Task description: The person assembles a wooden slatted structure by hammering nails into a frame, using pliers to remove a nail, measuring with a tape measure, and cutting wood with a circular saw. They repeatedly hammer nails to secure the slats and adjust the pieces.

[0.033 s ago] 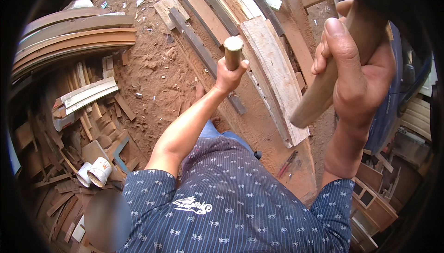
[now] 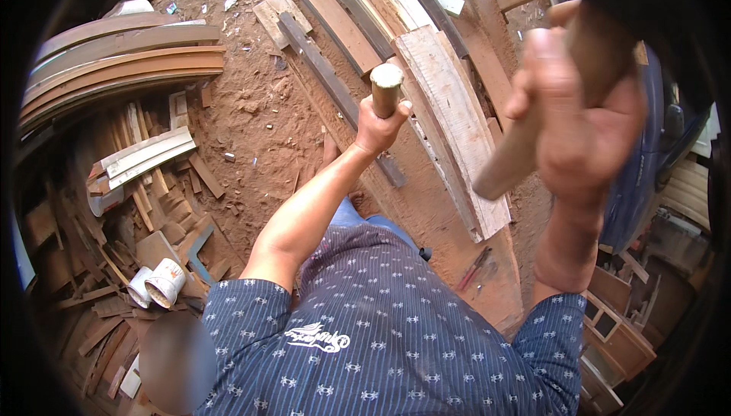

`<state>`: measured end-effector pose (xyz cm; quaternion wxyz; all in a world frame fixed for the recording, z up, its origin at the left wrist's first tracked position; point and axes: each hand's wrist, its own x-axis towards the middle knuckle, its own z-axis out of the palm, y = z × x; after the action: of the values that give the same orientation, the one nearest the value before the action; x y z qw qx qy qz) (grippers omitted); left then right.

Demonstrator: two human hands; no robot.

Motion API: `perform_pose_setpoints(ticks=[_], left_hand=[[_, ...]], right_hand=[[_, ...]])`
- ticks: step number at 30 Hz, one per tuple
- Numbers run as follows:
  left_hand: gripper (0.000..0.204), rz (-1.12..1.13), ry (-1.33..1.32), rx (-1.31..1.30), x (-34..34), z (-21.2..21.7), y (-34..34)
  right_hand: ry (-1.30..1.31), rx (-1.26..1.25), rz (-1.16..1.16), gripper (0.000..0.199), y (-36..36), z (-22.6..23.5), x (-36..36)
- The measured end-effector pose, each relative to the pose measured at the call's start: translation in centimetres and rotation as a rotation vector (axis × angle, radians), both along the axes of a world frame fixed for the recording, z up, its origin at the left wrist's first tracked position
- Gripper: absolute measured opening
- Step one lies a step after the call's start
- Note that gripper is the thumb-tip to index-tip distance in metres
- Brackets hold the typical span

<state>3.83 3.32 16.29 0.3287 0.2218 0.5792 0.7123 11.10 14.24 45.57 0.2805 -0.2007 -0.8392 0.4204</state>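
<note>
My left hand (image 2: 381, 128) is closed around an upright chisel (image 2: 386, 90); its round handle has a pale, battered top, and the blade is hidden below my fist. It is over a stack of planks, beside a long pale board (image 2: 451, 123). My right hand (image 2: 582, 123), blurred by motion, is raised on the right, closed around the thick wooden handle of a mallet (image 2: 509, 163). The mallet's head is a dark shape at the upper right, mostly lost in shadow. The two tools are apart.
More curved-looking planks (image 2: 126, 54) are stacked at the left. Below them are wood scraps (image 2: 164, 210) and two white buckets (image 2: 164, 283). A thin red-and-dark tool (image 2: 476, 266) lies on the sawdust-covered board before me. A blue vehicle (image 2: 638, 176) stands at the right.
My right hand has shifted slightly and is now blurred; the handle's lower end has moved a little left and up. My left hand and the chisel have barely moved.
</note>
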Motion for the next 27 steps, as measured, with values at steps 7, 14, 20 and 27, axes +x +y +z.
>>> perform_pose_setpoints(ticks=[7,14,20,27], left_hand=[[0.032,-0.002,0.039,0.014,0.4,-1.5,-0.2],[0.03,0.006,0.006,-0.015,-0.2,-2.2,-0.3],[0.022,0.117,-0.001,-0.001,-0.3,-1.8,0.8],[0.03,0.192,-0.016,-0.074,-1.1,-3.9,1.2]], right_hand=[[-0.446,0.09,0.051,0.035,1.2,-7.6,-0.2],[-0.073,0.319,0.1,0.018,0.4,-3.9,-1.5],[-0.758,-0.026,0.055,0.058,1.3,-8.6,-2.0],[-0.811,0.049,0.08,0.042,0.4,-9.8,-4.4]])
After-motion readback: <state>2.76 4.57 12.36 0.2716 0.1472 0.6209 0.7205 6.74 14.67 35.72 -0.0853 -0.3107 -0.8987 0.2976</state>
